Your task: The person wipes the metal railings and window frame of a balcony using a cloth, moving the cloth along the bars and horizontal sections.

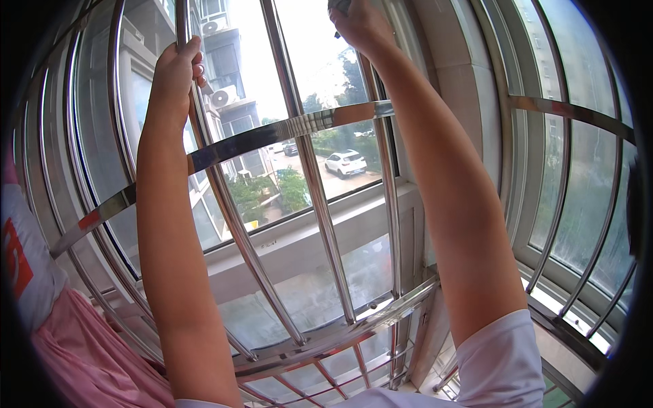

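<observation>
My left hand (179, 74) is raised at the upper left, its fingers wrapped around an upright metal bar (203, 120) of a window guard. My right hand (361, 23) reaches higher, at the top edge of the picture, gripping a dark grey object (341, 6) that looks like a cloth; part of it is cut off by the frame. Behind the bars stands a window pane (326, 56). A flat, shiny metal crossbar (306, 122) runs between my two forearms, below both hands.
Another person (35, 275) in a white top and pink garment stands at the far left by the bars. A lower metal rail (357, 316) and grating (331, 375) lie below. More barred windows (576, 194) are at right. A white car (346, 163) is parked outside.
</observation>
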The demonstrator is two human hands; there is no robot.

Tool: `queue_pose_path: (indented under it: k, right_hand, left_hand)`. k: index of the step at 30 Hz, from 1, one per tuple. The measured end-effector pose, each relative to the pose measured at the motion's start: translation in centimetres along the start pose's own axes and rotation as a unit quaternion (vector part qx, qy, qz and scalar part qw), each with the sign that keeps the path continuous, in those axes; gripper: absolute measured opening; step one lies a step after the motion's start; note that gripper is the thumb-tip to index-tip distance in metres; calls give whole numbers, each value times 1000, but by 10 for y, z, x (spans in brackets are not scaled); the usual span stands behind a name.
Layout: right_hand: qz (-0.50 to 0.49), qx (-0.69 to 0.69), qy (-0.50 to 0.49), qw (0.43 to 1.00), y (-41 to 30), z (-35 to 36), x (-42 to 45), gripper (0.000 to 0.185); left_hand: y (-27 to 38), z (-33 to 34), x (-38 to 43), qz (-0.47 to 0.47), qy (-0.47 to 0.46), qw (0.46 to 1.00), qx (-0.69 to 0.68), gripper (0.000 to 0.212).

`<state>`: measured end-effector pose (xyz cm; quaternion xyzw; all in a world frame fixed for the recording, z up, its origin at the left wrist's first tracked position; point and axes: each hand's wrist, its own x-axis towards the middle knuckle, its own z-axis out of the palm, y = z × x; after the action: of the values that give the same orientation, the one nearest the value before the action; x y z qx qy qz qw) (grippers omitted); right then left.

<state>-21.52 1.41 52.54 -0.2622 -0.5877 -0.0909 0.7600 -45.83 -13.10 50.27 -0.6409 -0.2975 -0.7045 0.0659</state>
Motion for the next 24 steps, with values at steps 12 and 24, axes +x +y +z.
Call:
queue_pose_path:
  k: [12,24]
  right_hand:
    - [29,-108,-85,990,15,-27,-77,56]
    - [-24,-143,-144,979,29,-70,-117,49]
  left_hand:
    - [-9,-5,11,-2,-18,1000,5,31]
    - [-13,-8,19,-16,-12,1000,8,31]
